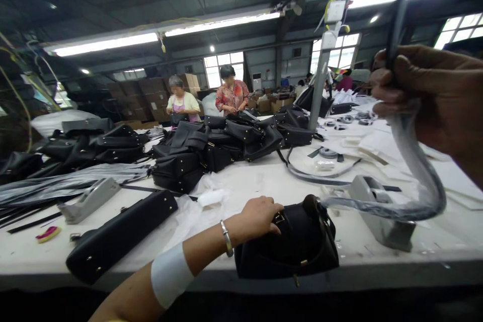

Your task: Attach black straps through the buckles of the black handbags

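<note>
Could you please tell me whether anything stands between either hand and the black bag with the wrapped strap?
Nothing visible separates the left hand from the bag: they touch. Towards the right hand, a grey dispenser sits low, behind the strap.

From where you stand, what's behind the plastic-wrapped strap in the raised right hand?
What looks like a grey tape dispenser shows above and below the strap, which covers its middle. Whether anything smaller is hidden there, I can't tell.
</note>
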Available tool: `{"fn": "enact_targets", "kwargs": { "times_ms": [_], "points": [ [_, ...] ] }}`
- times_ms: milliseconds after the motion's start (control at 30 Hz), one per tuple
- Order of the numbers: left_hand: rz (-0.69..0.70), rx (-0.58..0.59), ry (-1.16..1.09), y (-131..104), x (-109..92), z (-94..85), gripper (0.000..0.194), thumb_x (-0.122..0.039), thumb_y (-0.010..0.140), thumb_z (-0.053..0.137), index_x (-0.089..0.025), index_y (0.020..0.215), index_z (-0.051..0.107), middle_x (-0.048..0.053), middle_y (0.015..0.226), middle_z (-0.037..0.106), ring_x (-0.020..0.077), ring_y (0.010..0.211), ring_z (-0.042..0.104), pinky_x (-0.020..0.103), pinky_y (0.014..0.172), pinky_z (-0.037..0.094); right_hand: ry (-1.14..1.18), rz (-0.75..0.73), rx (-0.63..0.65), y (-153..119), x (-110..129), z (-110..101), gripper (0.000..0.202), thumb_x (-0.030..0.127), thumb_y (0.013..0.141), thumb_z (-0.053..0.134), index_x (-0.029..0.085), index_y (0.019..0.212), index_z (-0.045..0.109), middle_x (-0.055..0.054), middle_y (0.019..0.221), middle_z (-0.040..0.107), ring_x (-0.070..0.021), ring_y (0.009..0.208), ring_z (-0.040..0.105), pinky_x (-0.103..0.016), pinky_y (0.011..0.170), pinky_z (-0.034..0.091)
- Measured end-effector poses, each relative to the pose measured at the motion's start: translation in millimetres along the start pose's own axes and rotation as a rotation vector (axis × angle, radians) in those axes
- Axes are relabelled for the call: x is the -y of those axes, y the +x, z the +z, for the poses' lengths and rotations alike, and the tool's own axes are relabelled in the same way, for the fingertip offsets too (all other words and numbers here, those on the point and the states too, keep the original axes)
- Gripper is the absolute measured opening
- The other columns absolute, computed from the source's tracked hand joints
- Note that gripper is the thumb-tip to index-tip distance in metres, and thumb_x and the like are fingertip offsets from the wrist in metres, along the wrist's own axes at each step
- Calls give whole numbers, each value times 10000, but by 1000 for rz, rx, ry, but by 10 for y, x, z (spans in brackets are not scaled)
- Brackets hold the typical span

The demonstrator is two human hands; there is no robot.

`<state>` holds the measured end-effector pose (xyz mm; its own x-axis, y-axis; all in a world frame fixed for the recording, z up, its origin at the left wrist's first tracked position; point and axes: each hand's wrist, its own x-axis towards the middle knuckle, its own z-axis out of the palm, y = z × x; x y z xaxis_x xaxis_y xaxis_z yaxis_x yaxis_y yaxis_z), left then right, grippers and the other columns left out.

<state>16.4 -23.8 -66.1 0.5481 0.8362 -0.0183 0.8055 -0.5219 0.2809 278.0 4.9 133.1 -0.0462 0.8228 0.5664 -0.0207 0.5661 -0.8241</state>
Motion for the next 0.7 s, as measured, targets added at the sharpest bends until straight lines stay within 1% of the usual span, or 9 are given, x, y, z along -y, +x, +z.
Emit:
{"fn": "enact_targets", "kwargs": {
  "times_ms": [67, 167, 200, 267, 333, 400, 500, 600, 700],
  "points": [
    [10, -22, -52, 18, 25, -80, 399, -291, 716, 811, -214, 1096, 717, 87, 983, 726, 298, 937, 674, 347, 775, 512, 5, -1, 16, -49, 42, -32, 229, 279, 1009, 483, 138, 973, 659, 55, 831, 657, 33, 563, 437, -330, 509, 212],
    [-4, -127, -154, -72, 72, -337, 330, -273, 811, 713, -199, 1131, 679, 54, 971, 734, 212, 874, 683, 284, 765, 511, 3, 99, 94, -184, 8, -65, 253, 313, 982, 545, 150, 800, 610, 85, 621, 535, 29, 450, 371, -274, 471, 193],
    [-21, -192, -245, -127, 91, -430, 308, -257, 825, 699, -179, 1121, 673, 54, 956, 739, 195, 857, 687, 271, 764, 513, -8, 144, 142, -242, -32, -68, 247, 345, 942, 608, 160, 778, 609, 77, 600, 525, 11, 449, 399, -255, 464, 216],
    [-63, -344, -492, -262, 128, -582, 236, -236, 819, 712, -143, 1035, 688, 65, 906, 748, 194, 842, 700, 273, 774, 519, -30, 227, 256, -373, -145, -39, 270, 431, 834, 725, 175, 795, 646, 28, 654, 593, -41, 503, 490, -237, 477, 313],
    [-97, -487, -739, -407, 152, -658, 184, -248, 796, 750, -129, 930, 707, 79, 870, 760, 215, 850, 717, 297, 795, 527, -48, 311, 378, -521, -295, 63, 346, 515, 783, 747, 182, 859, 689, -27, 742, 651, -90, 569, 539, -245, 512, 382],
    [-95, -605, -879, -537, 154, -639, 172, -277, 816, 747, -135, 909, 722, 93, 896, 772, 230, 890, 726, 322, 837, 530, -66, 417, 492, -676, -473, 253, 409, 577, 816, 684, 178, 909, 701, -18, 665, 607, -99, 536, 488, -243, 486, 352],
    [-28, -756, -970, -672, 117, -475, 157, -290, 869, 707, -157, 937, 754, 119, 1027, 772, 269, 1061, 696, 347, 911, 516, -61, 540, 617, -892, -767, 655, 474, 620, 840, 633, 154, 911, 690, 43, 528, 461, -86, 488, 366, -230, 468, 282],
    [53, -858, -960, -743, 67, -273, 139, -274, 911, 666, -195, 943, 776, 115, 1074, 767, 306, 1266, 579, 376, 978, 484, 112, 672, 709, -1039, -1027, 1050, 493, 616, 810, 679, 142, 945, 689, 2, 685, 571, -70, 532, 354, -211, 486, 264],
    [152, -903, -907, -782, 37, -150, 134, -275, 921, 660, -214, 916, 779, 109, 969, 785, 320, 1336, 512, 439, 1041, 445, 365, 781, 805, -1097, -1181, 1302, 452, 576, 807, 707, 137, 909, 680, -5, 786, 585, -44, 529, 293, -190, 472, 209]
  ]
}}
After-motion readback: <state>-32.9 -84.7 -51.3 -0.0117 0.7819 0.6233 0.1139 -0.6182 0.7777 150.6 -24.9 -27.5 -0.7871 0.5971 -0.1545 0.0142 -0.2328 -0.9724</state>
